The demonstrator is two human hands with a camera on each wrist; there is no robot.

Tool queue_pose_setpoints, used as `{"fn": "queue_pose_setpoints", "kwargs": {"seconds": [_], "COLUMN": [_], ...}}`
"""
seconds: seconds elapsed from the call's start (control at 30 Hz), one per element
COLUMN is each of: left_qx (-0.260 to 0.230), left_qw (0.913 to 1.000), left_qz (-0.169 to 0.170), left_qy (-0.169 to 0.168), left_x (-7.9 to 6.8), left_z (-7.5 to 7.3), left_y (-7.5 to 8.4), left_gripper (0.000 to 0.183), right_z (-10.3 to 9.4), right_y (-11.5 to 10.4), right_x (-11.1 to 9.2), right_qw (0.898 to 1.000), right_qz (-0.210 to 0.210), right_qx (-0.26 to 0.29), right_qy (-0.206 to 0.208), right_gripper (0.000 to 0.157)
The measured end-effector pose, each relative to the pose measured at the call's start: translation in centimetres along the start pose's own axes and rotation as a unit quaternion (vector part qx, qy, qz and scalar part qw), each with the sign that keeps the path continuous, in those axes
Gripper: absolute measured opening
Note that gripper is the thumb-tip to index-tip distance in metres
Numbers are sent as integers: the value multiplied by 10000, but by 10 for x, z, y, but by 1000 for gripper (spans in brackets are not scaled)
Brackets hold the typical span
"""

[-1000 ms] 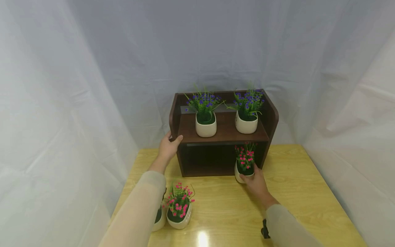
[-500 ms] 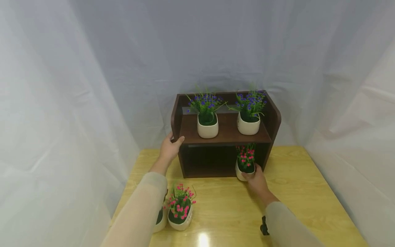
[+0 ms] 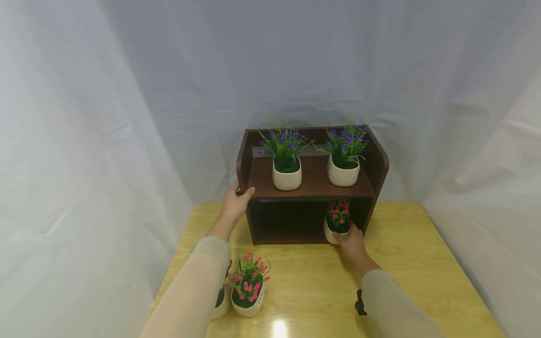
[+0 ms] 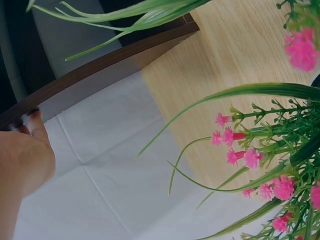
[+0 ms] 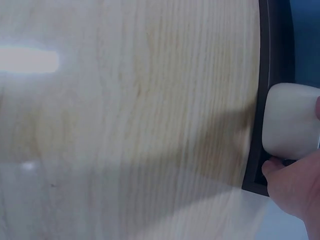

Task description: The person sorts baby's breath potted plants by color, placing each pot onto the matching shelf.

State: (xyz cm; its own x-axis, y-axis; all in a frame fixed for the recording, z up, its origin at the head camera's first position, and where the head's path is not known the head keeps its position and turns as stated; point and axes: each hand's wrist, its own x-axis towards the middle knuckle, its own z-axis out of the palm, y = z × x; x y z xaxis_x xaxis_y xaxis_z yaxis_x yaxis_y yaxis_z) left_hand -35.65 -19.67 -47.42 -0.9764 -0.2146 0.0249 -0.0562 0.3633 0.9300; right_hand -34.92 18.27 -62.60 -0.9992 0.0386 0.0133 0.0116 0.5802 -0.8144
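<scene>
A dark brown two-tier wooden shelf [image 3: 313, 191] stands at the back of the table. My left hand [image 3: 235, 203] grips its left side panel, thumb at the front edge and fingers behind. At the right of the lower compartment, my right hand [image 3: 352, 242] holds a white potted plant [image 3: 329, 232] with pink flowers, thumb and fingers on opposite sides of the pot. The right wrist view has the white pot [image 5: 287, 120] over the shelf's front edge. Two potted plants with purple flowers, left [image 3: 287, 180] and right [image 3: 343, 176], sit on the upper tier.
Near the left forearm, a pink-flowered potted plant [image 3: 248, 310] stands on the wooden table [image 3: 304, 281]. Another white pot [image 3: 221, 307] beside it is partly hidden by the sleeve. White curtains [image 3: 304, 61] hang behind and on both sides.
My right hand has pushed the pink-flowered plant a little farther back into the lower compartment. The left hand keeps its grip on the side panel. The view has shifted slightly.
</scene>
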Motion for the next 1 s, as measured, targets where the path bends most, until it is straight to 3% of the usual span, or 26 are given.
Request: {"fn": "queue_pose_setpoints", "kwargs": {"seconds": [0.57,1.0], "left_qx": [-16,-11], "left_qw": [9999,9999], "left_qz": [128,124], "left_qy": [0,66], "left_x": [0,-2], "left_z": [1,1], "left_y": [-1,-1], "left_gripper": [70,69], "right_z": [4,6], "right_y": [-8,-7], "right_x": [9,10], "right_qw": [9978,9983], "right_qz": [596,519], "right_qx": [20,258], "right_qy": [-297,-95], "right_gripper": [88,96]}}
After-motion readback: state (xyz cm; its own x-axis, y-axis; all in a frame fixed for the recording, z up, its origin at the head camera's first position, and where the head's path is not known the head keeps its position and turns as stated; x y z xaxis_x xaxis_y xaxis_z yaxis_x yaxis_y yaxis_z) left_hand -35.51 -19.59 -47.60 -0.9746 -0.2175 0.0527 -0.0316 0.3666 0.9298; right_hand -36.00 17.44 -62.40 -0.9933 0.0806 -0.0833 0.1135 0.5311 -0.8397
